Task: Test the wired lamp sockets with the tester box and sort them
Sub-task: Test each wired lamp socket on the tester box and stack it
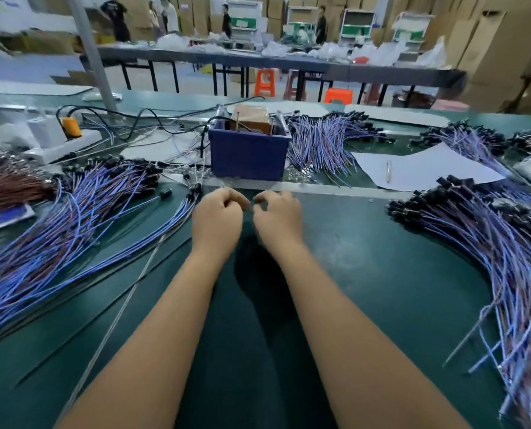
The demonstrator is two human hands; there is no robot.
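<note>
You are holding both hands together on the green table (366, 274), just in front of the blue tester box (248, 157); your left hand (217, 219) and right hand (278, 219) are each curling their fingers inward, fingertips nearly meeting, and whether they are pinching a fine wire end between them cannot be told from this view, since the frame is blurring there. The wired lamp sockets are lying in fanned piles: one large pile at your left (72, 218), one at your right (490, 243), and more behind the box (320, 140). Because these piles are looking alike, you are risking a mix of tested and untested pieces if you are setting one down on the wrong side. Loose leads from the left pile are reaching close to your left hand, so a forearm sweep is likely to be dragging several out of order. The thin pale wire (128, 295) crossing the table beside your left arm is likely to be snagging. The black cables (152, 119) near the box are lying tangled, so a pull there is risking a shifted box
</note>
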